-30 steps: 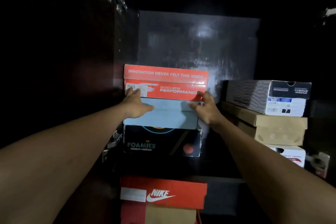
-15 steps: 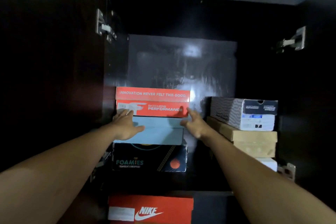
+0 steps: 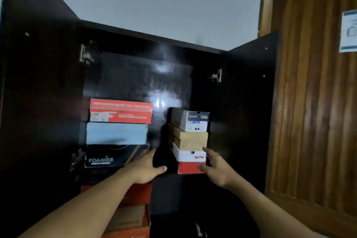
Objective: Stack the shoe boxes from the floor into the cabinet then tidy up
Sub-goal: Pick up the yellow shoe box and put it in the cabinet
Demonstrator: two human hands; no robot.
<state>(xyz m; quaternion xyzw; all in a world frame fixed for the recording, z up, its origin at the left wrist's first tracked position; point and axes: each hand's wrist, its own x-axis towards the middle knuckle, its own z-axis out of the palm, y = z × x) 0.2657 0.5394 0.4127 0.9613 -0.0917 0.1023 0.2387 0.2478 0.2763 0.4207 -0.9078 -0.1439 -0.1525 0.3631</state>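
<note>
Inside the dark cabinet [image 3: 249, 114], left hand [image 3: 145, 170] open and empty beside the Foamies box [image 3: 108, 157], right hand [image 3: 216, 168] spread at the white-and-red box [image 3: 190, 160], holding nothing, two stacks side by side

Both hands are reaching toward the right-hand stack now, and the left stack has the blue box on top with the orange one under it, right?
Not quite. The head view shows the orange box on top of the left stack, with the blue box under it. The rest holds: left hand and right hand reach toward the right-hand stack.
</note>
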